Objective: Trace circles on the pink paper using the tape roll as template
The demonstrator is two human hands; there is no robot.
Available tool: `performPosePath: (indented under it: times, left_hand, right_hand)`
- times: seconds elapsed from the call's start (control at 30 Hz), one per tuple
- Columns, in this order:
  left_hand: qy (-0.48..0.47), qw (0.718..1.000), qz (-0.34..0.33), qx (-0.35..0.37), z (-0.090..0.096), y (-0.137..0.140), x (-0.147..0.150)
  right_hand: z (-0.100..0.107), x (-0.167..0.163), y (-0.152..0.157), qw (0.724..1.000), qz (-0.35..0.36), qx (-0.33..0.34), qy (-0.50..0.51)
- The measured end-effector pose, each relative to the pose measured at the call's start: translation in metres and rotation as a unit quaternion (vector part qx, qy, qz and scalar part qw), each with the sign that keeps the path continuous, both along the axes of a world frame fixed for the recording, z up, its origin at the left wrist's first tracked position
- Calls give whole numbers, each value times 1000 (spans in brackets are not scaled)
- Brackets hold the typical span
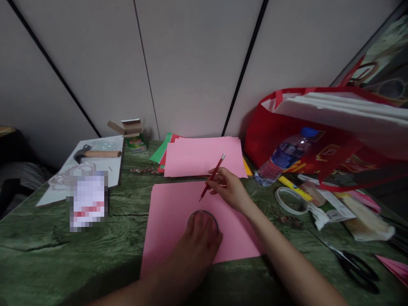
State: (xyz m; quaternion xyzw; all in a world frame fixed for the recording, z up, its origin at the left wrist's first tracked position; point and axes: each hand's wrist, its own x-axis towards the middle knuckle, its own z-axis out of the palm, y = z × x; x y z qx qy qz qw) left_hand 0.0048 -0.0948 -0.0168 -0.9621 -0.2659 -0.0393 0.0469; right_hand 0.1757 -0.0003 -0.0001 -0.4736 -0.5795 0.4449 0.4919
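Note:
A sheet of pink paper (165,212) lies flat on the green wood-patterned table. My left hand (202,238) presses down on a round object with a thin dark rim (217,222), which rests on the paper; the fingers cover most of it, so its kind is hidden. Above and to the right, my right hand (231,187) is closed around a red pencil (216,170), held in a writing grip. The pencil's tip points down over the paper, slightly beyond the round object. Behind the sheet is a stack of pink paper (204,155), with green, red and yellow sheets showing underneath.
To the left, a hammer (98,154) lies on a white board (114,174) near an open small box (135,140). At right are a water bottle (285,157), a red bag (261,131), a tape roll (290,200) and scissors (347,259). A wall panel stands behind.

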Motion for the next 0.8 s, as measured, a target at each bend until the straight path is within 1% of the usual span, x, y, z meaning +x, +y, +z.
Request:
performPosePath:
  times: [0.1,0.2,0.37,0.53,0.8]
  left_hand:
    - [12,1000,9,-15,-2,2,5]
    - [19,1000,7,-22,-6,3,5]
    - [-10,999,11,-37,-7,3,4]
    - [-7,998,15,-56,-4,4,3]
    - [-20,998,12,-50,-14,5,0]
  right_hand:
    - [-6,-4,0,1000,20,-21,6]
    - [-11,-9,0,999,22,-25,-3]
    - [-16,-19,-4,998,42,-36,-10]
    - [-19,-26,-8,998,62,-30,-12]
    - [-21,-28,-11,995,94,-26,-31]
